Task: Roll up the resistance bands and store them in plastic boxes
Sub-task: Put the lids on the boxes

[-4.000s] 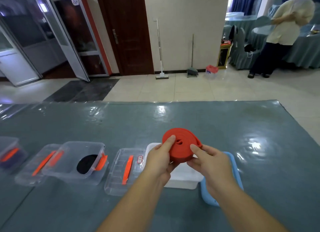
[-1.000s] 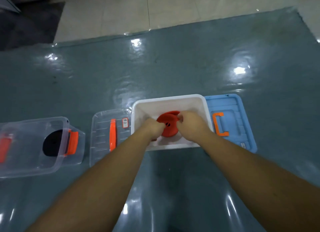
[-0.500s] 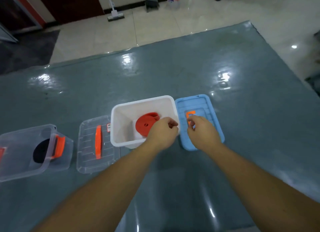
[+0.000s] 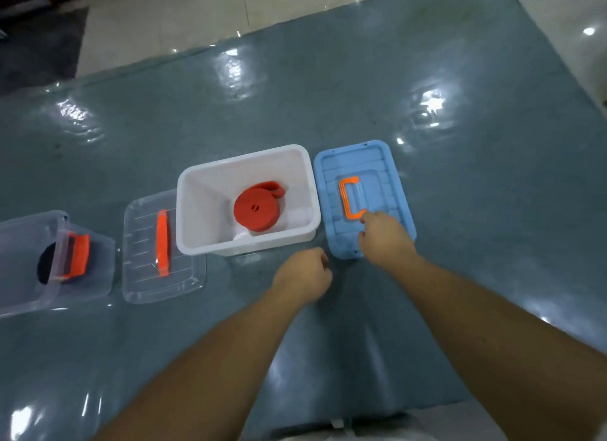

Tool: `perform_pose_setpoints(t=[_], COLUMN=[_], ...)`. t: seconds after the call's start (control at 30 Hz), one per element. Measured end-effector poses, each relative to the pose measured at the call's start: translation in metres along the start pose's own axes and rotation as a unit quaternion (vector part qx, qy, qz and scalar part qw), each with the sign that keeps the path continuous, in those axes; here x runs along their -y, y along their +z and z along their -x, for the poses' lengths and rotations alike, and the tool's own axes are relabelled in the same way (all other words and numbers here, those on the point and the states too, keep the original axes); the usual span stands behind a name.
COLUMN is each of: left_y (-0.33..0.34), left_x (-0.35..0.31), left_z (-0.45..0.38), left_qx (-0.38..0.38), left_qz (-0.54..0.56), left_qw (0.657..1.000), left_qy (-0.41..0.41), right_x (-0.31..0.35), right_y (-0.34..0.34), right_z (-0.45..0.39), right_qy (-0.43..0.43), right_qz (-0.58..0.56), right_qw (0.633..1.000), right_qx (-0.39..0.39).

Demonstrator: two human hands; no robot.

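Forearms reach up from the bottom of the frame over the grey-blue table [image 4: 460, 177]. The left hand [image 4: 303, 273] hovers just below the white box [image 4: 193, 210] at centre, fingers curled into a loose fist around nothing. The right hand [image 4: 384, 240] lies over the lower part of the blue lid [image 4: 397, 190], just right of the box, one fingertip at the lower end of the orange handle [image 4: 349, 197]; whether it has actually taken hold there, I cannot tell. The red resistance band [image 4: 258, 209] sits coiled inside the white box, its loose tail lifting at the upper edge of the roll. It looks soft, rubbery and light, and likely to spring open unless kept snug, so the lid probably goes on next. That lid looks thin, stiff and light; the handle or the long edges seem the sensible places to grasp. At mid left lies a clear lid [image 4: 162, 246] with an orange strip, and at the left edge a clear box [image 4: 29, 260] holds something dark.
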State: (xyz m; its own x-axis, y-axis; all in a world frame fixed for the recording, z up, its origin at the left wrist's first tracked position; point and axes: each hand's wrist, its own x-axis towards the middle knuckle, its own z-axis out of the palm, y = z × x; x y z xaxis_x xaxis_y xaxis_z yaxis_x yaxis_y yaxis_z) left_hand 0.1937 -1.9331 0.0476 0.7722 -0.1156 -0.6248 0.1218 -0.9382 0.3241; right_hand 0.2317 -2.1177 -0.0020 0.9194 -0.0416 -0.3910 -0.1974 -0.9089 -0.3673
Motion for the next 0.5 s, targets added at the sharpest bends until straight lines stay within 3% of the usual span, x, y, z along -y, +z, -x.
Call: perform_pose_setpoints(t=[0.27,0.5], left_y=[0.017,0.023], left_x=[0.023,0.032], left_z=[-0.009,-0.005], left_qx=[0.006,0.014], left_qz=[-0.006,0.010], left_qw=[0.999,0.998], left_qy=[-0.038,-0.052], right_x=[0.027,0.021], right_y=[0.010,0.014], right_z=[-0.045,-0.049], right_qy=[0.011,0.034], right_qz=[0.009,-0.060], right_qw=[1.000,0.997], right_qx=[-0.003,0.025])
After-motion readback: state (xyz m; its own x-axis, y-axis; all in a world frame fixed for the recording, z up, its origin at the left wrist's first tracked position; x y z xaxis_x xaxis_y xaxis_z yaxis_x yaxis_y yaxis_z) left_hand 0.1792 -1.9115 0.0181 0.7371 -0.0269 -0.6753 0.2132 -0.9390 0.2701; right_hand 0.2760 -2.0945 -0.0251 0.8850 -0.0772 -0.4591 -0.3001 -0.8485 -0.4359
